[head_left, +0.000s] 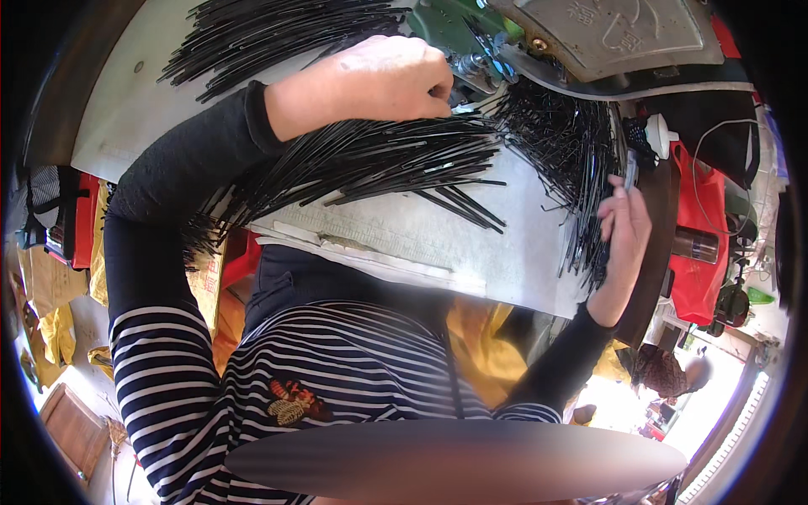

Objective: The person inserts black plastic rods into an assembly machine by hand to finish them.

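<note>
My left hand (396, 80) is closed in a fist over the table, just left of the metal parts of a green machine (446, 25). What its fingers hold, if anything, is hidden. Beneath its wrist lies a fanned pile of thin black strips (379, 160). At the right, my right hand (624, 231) has its fingers stretched out along the outer side of a tangled heap of short black pieces (564, 139). No object shows clearly in it. Black sleeves cover both forearms.
Another pile of long black strips (278, 38) lies at the far left of the pale table (522, 269). A grey metal cover (619, 38) overhangs the far right. Beyond the table's right edge hangs a red bag (699, 244); a person (665, 370) is in the background.
</note>
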Demonstrator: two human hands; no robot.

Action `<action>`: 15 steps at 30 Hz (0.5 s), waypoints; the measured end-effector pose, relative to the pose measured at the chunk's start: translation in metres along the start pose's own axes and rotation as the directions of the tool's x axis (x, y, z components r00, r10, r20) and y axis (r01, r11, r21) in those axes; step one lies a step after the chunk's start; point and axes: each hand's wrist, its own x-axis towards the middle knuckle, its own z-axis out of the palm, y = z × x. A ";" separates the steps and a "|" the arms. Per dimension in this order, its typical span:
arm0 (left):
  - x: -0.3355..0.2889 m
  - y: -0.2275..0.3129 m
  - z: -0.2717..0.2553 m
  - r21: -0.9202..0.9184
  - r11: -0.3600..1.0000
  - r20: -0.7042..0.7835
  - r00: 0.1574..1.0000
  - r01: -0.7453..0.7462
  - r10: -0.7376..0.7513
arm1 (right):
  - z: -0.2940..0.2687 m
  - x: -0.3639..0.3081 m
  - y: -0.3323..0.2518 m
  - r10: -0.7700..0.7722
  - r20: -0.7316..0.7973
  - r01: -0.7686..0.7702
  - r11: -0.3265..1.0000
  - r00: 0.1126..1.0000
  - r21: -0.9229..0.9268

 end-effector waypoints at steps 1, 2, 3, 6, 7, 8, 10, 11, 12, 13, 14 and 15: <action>-0.001 0.004 0.000 0.134 0.982 -0.130 0.980 -0.132 0.150 | -0.009 0.003 0.011 -0.065 -0.115 0.051 0.991 0.991 -0.122; 0.000 0.009 -0.002 0.178 0.982 -0.060 0.995 -0.064 0.076 | -0.014 0.004 0.021 -0.061 -0.124 0.046 0.992 0.990 -0.120; 0.001 0.012 -0.001 0.179 0.981 -0.054 0.994 -0.080 0.091 | -0.016 0.004 0.022 -0.246 -0.210 0.146 0.905 0.946 -0.400; 0.004 0.015 0.000 0.294 0.955 0.009 0.999 -0.039 0.038 | -0.001 0.001 0.020 -0.315 -0.229 0.195 0.882 0.921 -0.429; 0.004 0.015 0.000 0.297 0.953 0.016 0.998 -0.056 0.054 | 0.009 0.000 0.012 -0.290 -0.184 0.210 0.909 0.939 -0.359; 0.004 0.013 0.001 0.232 0.972 0.012 1.000 -0.029 0.027 | 0.019 -0.002 0.003 -0.251 -0.148 0.187 0.918 0.956 -0.350; 0.004 0.013 -0.001 0.141 0.990 0.036 0.999 0.021 -0.027 | 0.038 -0.001 -0.006 -0.280 -0.065 0.239 0.903 0.958 -0.358; 0.005 0.012 0.000 0.142 0.990 0.042 0.999 0.011 -0.017 | 0.045 -0.004 -0.014 -0.252 -0.013 0.227 0.894 0.968 -0.386; 0.007 0.012 -0.001 0.130 0.991 0.058 0.998 0.018 -0.026 | 0.051 -0.004 -0.018 -0.239 0.029 0.230 0.889 0.971 -0.396; 0.008 0.012 -0.001 0.118 0.993 0.072 0.997 0.028 -0.036 | 0.056 -0.004 -0.021 -0.225 0.072 0.235 0.884 0.972 -0.405; 0.008 0.012 0.000 0.118 0.993 0.073 0.997 0.023 -0.032 | 0.062 -0.003 -0.022 -0.224 0.068 0.232 0.884 0.972 -0.406; 0.008 0.012 0.001 0.116 0.993 0.079 0.997 0.014 -0.024 | 0.067 -0.002 -0.022 -0.287 0.120 0.310 0.846 0.950 -0.434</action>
